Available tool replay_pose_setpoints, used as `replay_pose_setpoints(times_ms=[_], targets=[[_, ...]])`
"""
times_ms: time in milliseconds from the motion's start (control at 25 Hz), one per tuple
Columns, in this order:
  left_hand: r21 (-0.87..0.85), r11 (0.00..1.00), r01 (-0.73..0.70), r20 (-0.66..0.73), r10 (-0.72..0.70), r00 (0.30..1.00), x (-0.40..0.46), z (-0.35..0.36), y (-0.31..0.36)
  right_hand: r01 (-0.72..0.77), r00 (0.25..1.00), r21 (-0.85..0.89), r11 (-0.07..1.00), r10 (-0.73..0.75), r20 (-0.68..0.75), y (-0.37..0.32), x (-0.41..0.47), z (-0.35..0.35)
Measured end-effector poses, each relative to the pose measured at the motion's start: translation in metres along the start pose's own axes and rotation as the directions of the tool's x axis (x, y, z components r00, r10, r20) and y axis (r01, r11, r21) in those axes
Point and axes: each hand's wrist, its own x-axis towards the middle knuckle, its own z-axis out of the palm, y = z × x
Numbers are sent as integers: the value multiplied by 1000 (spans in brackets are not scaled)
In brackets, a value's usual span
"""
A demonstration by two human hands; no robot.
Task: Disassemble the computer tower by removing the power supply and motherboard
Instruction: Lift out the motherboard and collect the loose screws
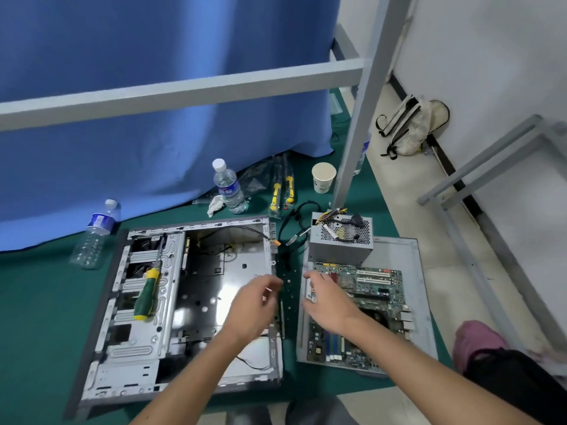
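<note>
Left hand: my fingers are loosely curled over the right edge of the open grey metal computer case; I cannot tell if they pinch anything.
Right hand: fingers relaxed and spread, holding nothing, over the left edge of the green motherboard.
Motherboard: lies on the flat grey side panel, under my right hand.
Power supply: the grey metal box stands just past the motherboard.
Screwdriver: the green and yellow one rests in the case, left of my left hand.
</note>
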Motion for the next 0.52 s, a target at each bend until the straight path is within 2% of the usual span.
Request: replay_pose_setpoints(times_ms=[120, 200, 280, 320, 400, 520], targets=[[14, 997, 82, -256, -75, 964, -8, -49, -44, 69, 997, 9, 998, -69, -33, -39, 4, 17], [90, 975, 205, -419, -149, 896, -11, -82, -80, 88, 992, -59, 994, -93, -82, -61, 5, 31], [141, 923, 359, -520, -239, 820, -13, -112, -117, 94, 986, -139, 986, -112, -127, -82, 7, 46], [149, 893, 424, -518, -295, 803, -13, -122, -133, 95, 985, -154, 984, -115, -127, -90, 8, 53], [192, 850, 490, -429, -376, 821, -14, -134, -158, 88, 990, -142, 986, -102, -96, -108, 12, 63], [193, 864, 466, -283, -405, 869, -14, -142, -174, 59, 997, -129, 990, -65, -38, -137, 22, 75]])
